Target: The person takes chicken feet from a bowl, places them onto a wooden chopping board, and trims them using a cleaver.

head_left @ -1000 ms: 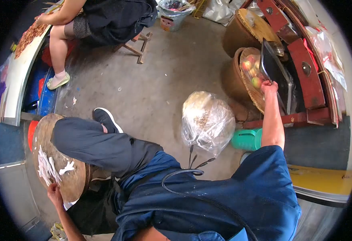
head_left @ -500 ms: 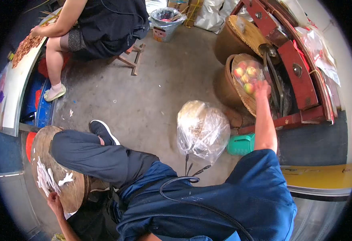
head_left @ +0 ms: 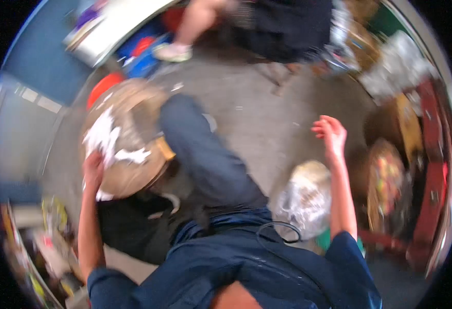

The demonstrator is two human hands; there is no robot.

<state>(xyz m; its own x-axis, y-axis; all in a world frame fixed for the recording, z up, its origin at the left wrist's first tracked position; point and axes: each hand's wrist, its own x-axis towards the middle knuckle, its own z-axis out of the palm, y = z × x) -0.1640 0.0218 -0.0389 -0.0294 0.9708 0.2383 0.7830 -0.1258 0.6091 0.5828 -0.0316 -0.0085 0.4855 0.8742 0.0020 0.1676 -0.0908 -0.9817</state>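
Blur softens the whole view. My left hand is at the near left edge of a round wooden block, beside white glove-like pieces; its fingers are smeared and any hold is hidden. Another white piece lies to the right of them. Over the floor, my right hand is raised with its fingers apart and nothing in it. A bag of fruit rests on a woven lid at the right, away from that hand.
A clear plastic bag stands on the floor beside my right forearm, with a green container behind it. A seated person is at the top. Red wooden furniture lines the right; a white-topped table is upper left.
The view has swung left. My right hand has left the bag of fruit and moved out over the floor, empty. My left hand stays by the white pieces.
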